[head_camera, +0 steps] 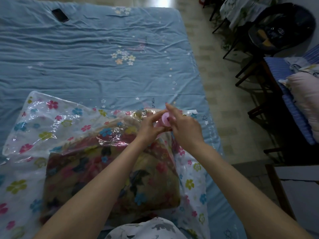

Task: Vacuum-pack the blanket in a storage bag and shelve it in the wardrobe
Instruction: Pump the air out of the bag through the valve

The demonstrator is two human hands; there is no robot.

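A folded flower-patterned blanket (110, 173) lies inside a clear storage bag (43, 121) printed with coloured flowers, on the blue bed sheet. At the bag's far right sits a pink round valve cap (165, 118). My left hand (150, 128) pinches the valve from the left with thumb and fingers. My right hand (183, 125) grips it from the right, its index finger sticking out past the cap. Both forearms reach over the blanket. The base of the valve is hidden by my fingers.
The bed (86, 57) stretches away from me, with a dark phone (60, 15) near its far left. Right of the bed is tiled floor (224, 107), then dark chairs (279, 28) and a bench with a pink pillow (307, 100).
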